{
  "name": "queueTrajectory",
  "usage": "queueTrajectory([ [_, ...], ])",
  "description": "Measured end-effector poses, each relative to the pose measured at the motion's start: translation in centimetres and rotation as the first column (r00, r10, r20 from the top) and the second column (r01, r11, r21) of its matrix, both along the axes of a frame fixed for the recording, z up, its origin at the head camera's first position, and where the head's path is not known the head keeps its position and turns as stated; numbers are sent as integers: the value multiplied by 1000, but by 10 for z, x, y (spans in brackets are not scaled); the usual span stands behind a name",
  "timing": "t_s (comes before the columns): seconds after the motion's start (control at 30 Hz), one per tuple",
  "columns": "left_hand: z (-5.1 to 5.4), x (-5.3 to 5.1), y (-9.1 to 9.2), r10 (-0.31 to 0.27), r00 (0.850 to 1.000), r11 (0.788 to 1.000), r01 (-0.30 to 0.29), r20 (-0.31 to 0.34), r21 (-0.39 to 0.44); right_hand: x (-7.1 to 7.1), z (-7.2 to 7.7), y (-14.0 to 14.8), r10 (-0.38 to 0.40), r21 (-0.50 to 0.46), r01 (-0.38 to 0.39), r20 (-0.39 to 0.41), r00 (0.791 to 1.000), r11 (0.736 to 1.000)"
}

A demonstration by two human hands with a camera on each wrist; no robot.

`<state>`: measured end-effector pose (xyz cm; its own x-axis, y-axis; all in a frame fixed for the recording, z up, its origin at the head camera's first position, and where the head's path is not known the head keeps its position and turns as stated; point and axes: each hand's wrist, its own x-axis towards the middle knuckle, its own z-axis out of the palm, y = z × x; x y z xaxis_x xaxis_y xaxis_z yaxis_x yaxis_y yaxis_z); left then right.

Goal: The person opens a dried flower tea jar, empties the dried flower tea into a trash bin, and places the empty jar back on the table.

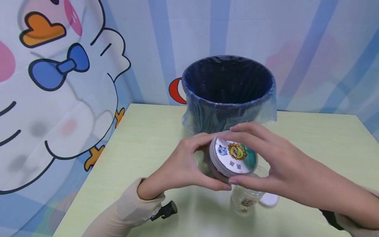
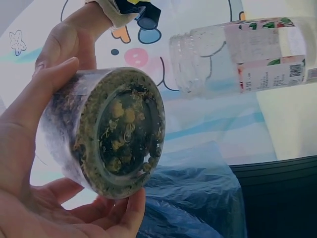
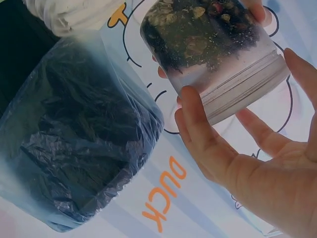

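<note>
Above the pale table (image 1: 148, 144), near the bag-lined bin (image 1: 207, 115), the left hand (image 1: 179, 166) grips a clear jar (image 2: 131, 134) of dried plant mix while the right hand (image 1: 278, 161) pinches its sunflower-printed lid (image 1: 235, 156), seemingly not yet off, though the glass bottle (image 1: 244, 199) below looks already uncapped.

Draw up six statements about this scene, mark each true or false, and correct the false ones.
1. The left hand grips the jar. True.
2. The lid is off the jar. False: it is on, with the right hand around it.
3. The lid's label shows a sunflower in sunglasses. True.
4. The bin is unlined. False: a blue plastic liner covers its rim.
5. The clear bottle stands on the table. True.
6. The jar is empty. False: dark and yellowish bits show inside.
</note>
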<state>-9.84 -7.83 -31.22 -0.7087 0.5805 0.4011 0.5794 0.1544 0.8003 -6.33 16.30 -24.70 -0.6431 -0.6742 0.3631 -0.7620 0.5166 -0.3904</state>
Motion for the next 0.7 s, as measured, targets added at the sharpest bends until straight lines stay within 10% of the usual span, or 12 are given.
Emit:
queueTrajectory([
  [0.7, 8, -2, 12, 78, 988, 993, -89, -133, -81, -8, 8, 5, -48, 59, 47, 10, 999, 997],
])
